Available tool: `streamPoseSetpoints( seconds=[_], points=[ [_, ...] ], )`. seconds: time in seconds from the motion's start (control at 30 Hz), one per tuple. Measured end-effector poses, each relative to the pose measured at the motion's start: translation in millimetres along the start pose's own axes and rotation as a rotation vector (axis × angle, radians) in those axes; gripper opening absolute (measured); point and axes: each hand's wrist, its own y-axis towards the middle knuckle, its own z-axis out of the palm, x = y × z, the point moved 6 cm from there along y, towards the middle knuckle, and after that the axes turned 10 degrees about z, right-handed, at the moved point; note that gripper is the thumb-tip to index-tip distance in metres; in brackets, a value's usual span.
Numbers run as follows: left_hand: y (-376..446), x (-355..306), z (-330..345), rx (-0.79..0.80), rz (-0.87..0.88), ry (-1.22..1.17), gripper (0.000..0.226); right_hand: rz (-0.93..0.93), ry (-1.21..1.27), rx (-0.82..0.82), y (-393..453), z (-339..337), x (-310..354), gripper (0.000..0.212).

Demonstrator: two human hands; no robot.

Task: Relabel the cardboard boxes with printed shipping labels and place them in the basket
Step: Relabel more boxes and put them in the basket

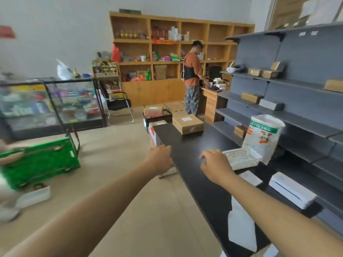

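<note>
2 hands are reaching forward over the near end of a black worktop (pixel 209 191). The left hand (pixel 161 156) is hanging at the worktop's left edge with its fingers loosely curled, holding nothing. The right hand (pixel 213 165) is hovering above the worktop, fingers bent and relaxed, also holding nothing, just beside a white mesh tray (pixel 241 158). 1 cardboard box (pixel 187 124) bearing a white label is lying flat at the far end of the worktop, well apart from both hands. A green basket (pixel 39 161) is sitting on the floor to the left, blurred. A white printed sack (pixel 262 136) is standing behind the tray. Another person (pixel 193 78) is standing at a desk by the wooden shelves (pixel 178 52).
</note>
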Motion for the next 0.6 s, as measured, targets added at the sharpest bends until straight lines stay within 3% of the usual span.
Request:
streamPoseSetpoints(
  seconds=[0.3, 0.47, 0.6],
  points=[
    [-2.4, 173.0, -9.7, 0.024, -0.357, 0.129, 0.034, -0.245, 0.085, 0.164, 125.0, 95.1, 136.1, 0.023],
    [22.7, 257.6, 2.0, 0.048, -0.411, 0.126, 0.035, -0.357, 0.073, 0.18, 190.1, 150.6, 212.0, 0.026],
    [65.7, 331.6, 10.1, 0.038, -0.419, 0.092, 0.034, -0.347, 0.071, 0.212, 255.2, 183.4, 255.6, 0.027]
  ],
)
